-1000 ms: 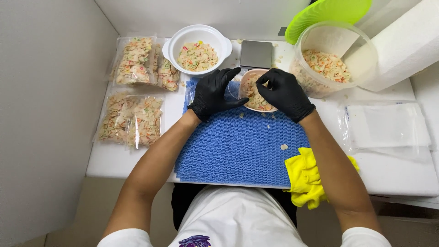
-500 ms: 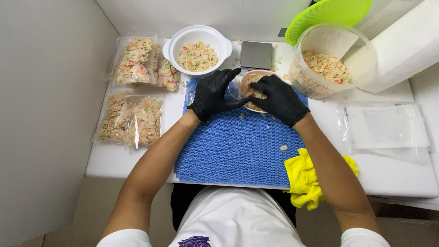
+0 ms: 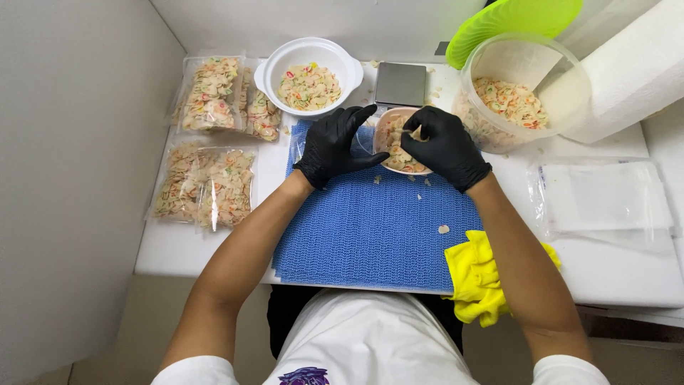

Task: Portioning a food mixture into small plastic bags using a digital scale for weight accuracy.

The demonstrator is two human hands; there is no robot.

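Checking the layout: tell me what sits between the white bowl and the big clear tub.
In the head view, a small grey scale sits on the table between the white bowl and the tub.

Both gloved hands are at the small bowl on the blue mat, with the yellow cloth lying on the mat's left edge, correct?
Not quite. The head view shows the yellow cloth at the right edge of the blue mat, under the right forearm. The rest holds: the left hand and the right hand, both in black gloves, are at the small bowl on the mat.
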